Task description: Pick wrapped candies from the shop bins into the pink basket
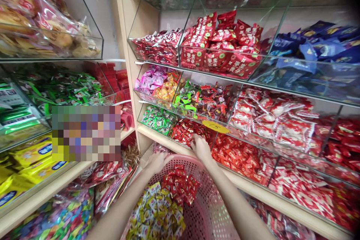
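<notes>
While the left hand (pixel 157 162) grips the pink basket (pixel 208 210) rim, the right hand (pixel 200 147) digs into red candies (pixel 184 132), fingers curled, likely grabbing; next, lift some across.

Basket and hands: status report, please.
Right hand in red candy bin. Left hand on pink basket rim. Basket holds red and yellow candies.

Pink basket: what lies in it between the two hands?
In the head view, a heap of red-wrapped candies lies in the pink basket, between the left hand on the rim and the right hand at the shelf bin.
</notes>
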### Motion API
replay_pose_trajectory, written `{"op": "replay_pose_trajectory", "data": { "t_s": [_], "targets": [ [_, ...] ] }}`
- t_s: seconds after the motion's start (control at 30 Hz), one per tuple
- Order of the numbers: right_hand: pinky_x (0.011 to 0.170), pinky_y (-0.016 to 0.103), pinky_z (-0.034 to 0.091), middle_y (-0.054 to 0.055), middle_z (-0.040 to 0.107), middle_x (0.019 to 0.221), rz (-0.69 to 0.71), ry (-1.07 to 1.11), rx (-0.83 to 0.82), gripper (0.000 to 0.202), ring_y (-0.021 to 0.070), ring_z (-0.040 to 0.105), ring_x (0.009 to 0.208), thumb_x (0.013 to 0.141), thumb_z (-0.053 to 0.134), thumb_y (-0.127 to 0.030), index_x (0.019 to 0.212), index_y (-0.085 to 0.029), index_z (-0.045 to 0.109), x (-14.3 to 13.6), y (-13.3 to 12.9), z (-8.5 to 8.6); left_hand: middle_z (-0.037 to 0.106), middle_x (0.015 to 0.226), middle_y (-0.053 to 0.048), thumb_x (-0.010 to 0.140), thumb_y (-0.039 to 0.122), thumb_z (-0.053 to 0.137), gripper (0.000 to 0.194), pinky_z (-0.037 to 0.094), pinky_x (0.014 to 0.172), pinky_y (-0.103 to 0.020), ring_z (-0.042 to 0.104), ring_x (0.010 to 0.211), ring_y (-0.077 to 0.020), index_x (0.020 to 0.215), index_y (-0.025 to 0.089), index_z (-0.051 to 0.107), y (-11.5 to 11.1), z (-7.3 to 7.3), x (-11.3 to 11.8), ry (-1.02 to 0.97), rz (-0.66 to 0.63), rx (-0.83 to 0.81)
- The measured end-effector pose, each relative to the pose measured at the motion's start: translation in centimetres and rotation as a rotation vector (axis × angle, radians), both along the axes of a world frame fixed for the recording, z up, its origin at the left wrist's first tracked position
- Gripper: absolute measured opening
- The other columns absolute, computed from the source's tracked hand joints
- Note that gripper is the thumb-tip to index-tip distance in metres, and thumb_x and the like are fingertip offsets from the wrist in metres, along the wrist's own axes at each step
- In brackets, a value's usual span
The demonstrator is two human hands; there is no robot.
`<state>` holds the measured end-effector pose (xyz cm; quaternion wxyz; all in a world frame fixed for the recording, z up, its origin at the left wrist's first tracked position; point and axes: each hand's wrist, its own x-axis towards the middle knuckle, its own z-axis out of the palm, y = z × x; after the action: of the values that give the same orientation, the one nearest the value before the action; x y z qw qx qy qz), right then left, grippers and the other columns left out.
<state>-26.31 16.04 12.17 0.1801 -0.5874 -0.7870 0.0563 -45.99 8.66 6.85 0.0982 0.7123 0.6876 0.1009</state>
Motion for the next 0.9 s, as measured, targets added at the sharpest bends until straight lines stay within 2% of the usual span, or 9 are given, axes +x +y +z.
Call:
{"op": "replay_pose_trajectory", "data": {
  "t_s": [0.07,0.17,0.27,0.37,0.67,0.9],
  "targets": [
    [0.062,0.023,0.037,0.011,0.064,0.094,-0.090,-0.039,-0.086,0.024,0.0185,0.061,0.083,0.079,0.048,-0.022,0.102,-0.017,0.054,-0.3,1.8,-0.8,0.067,0.082,-0.009,0.083,0.063,0.014,0.065,0.042,0.066,-0.029,0.063,0.080,-0.0236,0.084,0.020,0.063,0.0,0.0,-0.1,0.004,0.007,-0.011],
    [0.063,0.024,0.039,0.011,0.064,0.094,-0.198,0.017,-0.218,0.032,0.0193,0.061,0.084,0.076,0.053,-0.029,0.105,-0.017,0.053,-0.4,3.6,-2.5,0.067,0.082,-0.009,0.084,0.063,0.014,0.065,0.042,0.068,-0.029,0.063,0.082,-0.0232,0.084,0.020,0.063,0.0,-0.1,-0.2,0.005,0.015,-0.017],
    [0.062,0.023,0.039,0.009,0.065,0.092,-0.230,0.131,-0.247,0.039,0.0186,0.061,0.082,0.073,0.056,-0.034,0.108,-0.018,0.053,-0.1,4.3,-4.0,0.067,0.082,-0.010,0.084,0.063,0.012,0.066,0.042,0.068,-0.029,0.063,0.082,-0.0230,0.082,0.019,0.062,0.1,-0.4,-0.4,0.005,0.000,-0.002],
    [0.062,0.022,0.038,0.007,0.066,0.088,-0.224,0.196,-0.233,0.039,0.0168,0.061,0.079,0.071,0.057,-0.031,0.107,-0.017,0.055,0.2,4.6,-4.9,0.067,0.081,-0.009,0.083,0.063,0.010,0.068,0.042,0.069,-0.029,0.063,0.080,-0.0226,0.081,0.019,0.062,0.2,-0.6,-0.3,0.009,-0.032,0.014],
    [0.060,0.023,0.038,0.007,0.065,0.093,-0.257,0.245,-0.206,0.032,0.0179,0.060,0.081,0.068,0.058,-0.030,0.099,-0.021,0.060,0.3,4.4,-4.9,0.067,0.082,-0.010,0.084,0.063,0.010,0.069,0.042,0.072,-0.029,0.062,0.081,-0.0225,0.081,0.018,0.063,0.1,0.1,0.0,0.020,-0.043,0.008],
    [0.059,0.022,0.037,0.003,0.065,0.085,-0.187,0.284,-0.211,0.028,0.0159,0.060,0.076,0.069,0.058,-0.030,0.096,-0.022,0.058,0.4,4.6,-4.9,0.067,0.085,-0.009,0.084,0.062,0.012,0.066,0.042,0.070,-0.029,0.062,0.082,-0.0220,0.085,0.020,0.062,0.1,-0.1,0.1,0.026,-0.030,-0.018]
  ]
}}
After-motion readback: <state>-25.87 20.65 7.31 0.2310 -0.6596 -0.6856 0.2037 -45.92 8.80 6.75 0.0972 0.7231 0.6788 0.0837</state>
